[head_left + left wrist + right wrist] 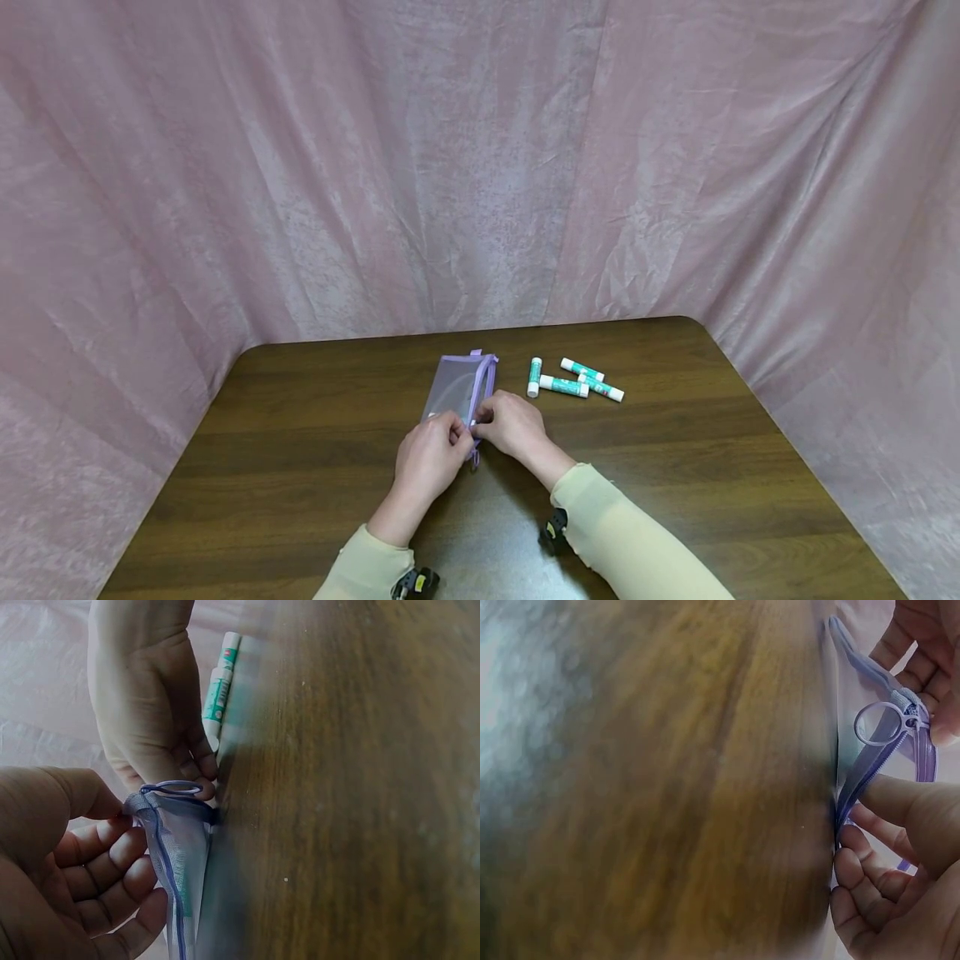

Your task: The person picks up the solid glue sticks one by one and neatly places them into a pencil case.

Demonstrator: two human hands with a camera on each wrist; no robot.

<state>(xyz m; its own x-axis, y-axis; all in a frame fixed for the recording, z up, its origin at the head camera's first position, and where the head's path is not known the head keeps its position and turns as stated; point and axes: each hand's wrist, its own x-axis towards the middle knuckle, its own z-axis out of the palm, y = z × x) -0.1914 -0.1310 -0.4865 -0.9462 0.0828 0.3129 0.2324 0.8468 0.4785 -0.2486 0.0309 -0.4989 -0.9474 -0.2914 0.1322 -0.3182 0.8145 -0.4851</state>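
A purple mesh zipper pouch (454, 382) lies on the table under both hands, its zipper edge parted near the right hand. My left hand (429, 457) pinches the near end of the pouch between thumb and forefinger, beside the ring-shaped zipper pull (879, 724). With thumb and fingertips, my right hand (513, 422) pinches the other zipper edge (861, 780). Through the mesh in the left wrist view shows something green (185, 889), its shape blurred. The inside of the pouch is mostly hidden by the hands.
Several white-and-green glue sticks (564, 386) lie to the right of the pouch, one upright-pointing stick (535, 377) nearest it. The brown wooden table (300, 475) ends at a back edge before pink curtains (465, 167).
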